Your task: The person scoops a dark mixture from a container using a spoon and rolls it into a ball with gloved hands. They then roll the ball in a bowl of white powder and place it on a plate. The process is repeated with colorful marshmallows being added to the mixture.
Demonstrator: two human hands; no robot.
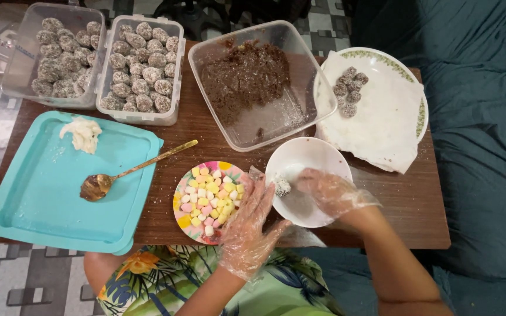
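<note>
Gloved in thin clear plastic, the left hand [252,225] reaches from the near edge of the wooden table [405,205], fingers spread and loose beside a small coated ball [281,186], touching it at most with the fingertips; whether it truly grips is unclear. That ball sits inside the white bowl [317,161], near its left rim. Across it, the right hand [330,192], also gloved, rests in the bowl with fingers curled, holding nothing I can make out. Rolling it gently, with light fingertip pressure, should coat it evenly without flattening it.

Just left, a colourful plate [229,168] holds pastel mini marshmallows [211,202]. Behind the bowl, a clear tub [317,82] contains brown crumbly mixture [244,79]. Finished balls [349,88] lie on a paper-lined plate [408,70], and many more fill two clear tubs [174,64] at far left.
</note>
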